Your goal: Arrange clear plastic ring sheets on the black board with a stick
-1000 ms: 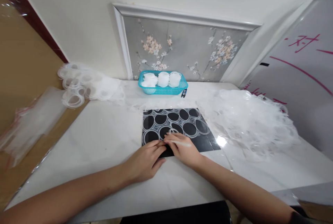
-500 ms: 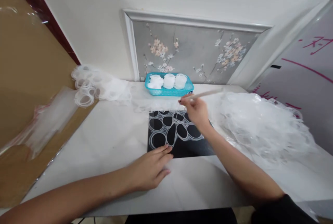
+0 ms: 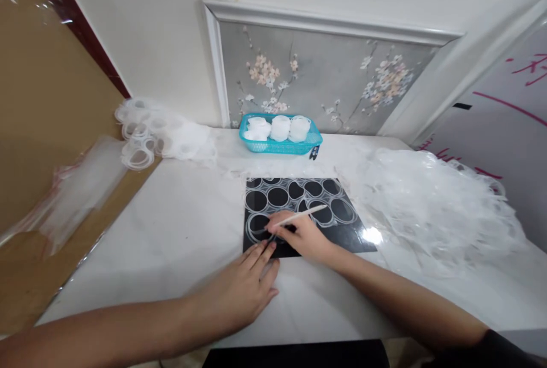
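A black mat (image 3: 354,236) lies on the white table (image 3: 179,231), covered with a sheet of joined clear rings (image 3: 294,197). My right hand (image 3: 299,237) rests on the mat's near left part and grips a thin white stick (image 3: 305,213), whose tip touches a ring near the mat's front edge. My left hand (image 3: 245,288) lies flat on the table, fingers spread, with fingertips reaching the mat's front left corner.
A turquoise basket (image 3: 280,146) holding white stacks stands at the back by the wall. A large heap of clear ring sheets (image 3: 431,208) fills the right side. More rings (image 3: 154,137) and plastic bags (image 3: 72,191) lie at the left. A small dark object (image 3: 314,154) sits beside the basket.
My right hand went up to the basket with the stick half a second ago and has come back down to the mat's near edge. My left hand stayed by the mat's corner.
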